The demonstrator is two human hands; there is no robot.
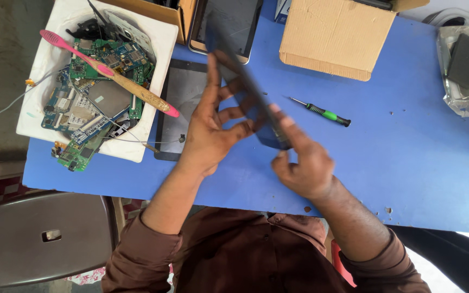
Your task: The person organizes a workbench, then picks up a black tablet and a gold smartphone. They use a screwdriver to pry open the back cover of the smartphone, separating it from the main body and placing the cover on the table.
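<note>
Flat dark tablet panel (248, 87), edge-on; both hands (210, 127) (305, 163) gripping.

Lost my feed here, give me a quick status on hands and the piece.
Left hand and right hand both grip dark tablet, tilted on edge above blue table. Green screwdriver lies beside, clear.

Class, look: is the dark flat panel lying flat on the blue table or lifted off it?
Lifted: both hands hold the dark flat panel tilted on edge above the blue table.
</note>
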